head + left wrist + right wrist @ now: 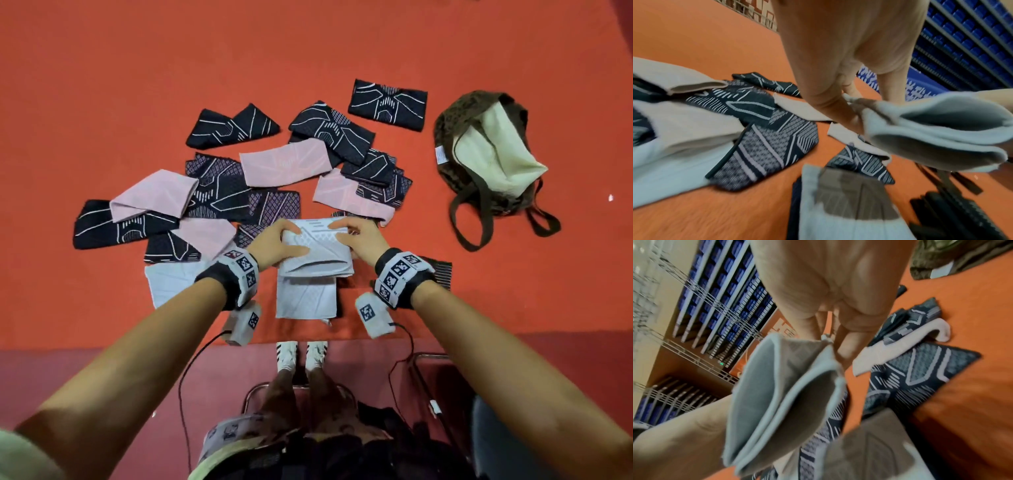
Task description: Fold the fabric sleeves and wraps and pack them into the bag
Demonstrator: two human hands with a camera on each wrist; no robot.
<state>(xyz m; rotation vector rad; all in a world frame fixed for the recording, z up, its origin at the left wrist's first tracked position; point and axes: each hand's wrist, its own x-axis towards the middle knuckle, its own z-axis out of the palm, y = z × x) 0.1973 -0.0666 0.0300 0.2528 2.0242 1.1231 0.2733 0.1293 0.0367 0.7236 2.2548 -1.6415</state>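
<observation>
**White sleeve held mid-fold above the pile**

The orange floor mat (137, 85) takes up most of the head view. On it, from about ten o'clock round to one o'clock of our hands, lies the loose pile (239, 178) of black patterned and pink sleeves, many overlapping. The brown bag (479, 161) lies at two o'clock, well apart from the pile, mouth gaping; we see only its cream lining and cannot tell whether anything is packed inside.

At centre we hold the white sleeve (317, 250) doubled over, lifted off the mat. Our left hand (277, 245) grips its left edge with curled fingers; our right hand (359, 240) pinches the right edge. The wrist views show the layers gaping open between the two grips. A second white piece (305, 298) lies flat at six o'clock, directly below.

Risks, as we judge them: the gaping layers could spring apart if either grip eases, undoing the fold. The bag's slack mouth may collapse when we push the sleeve in one-handed.
</observation>
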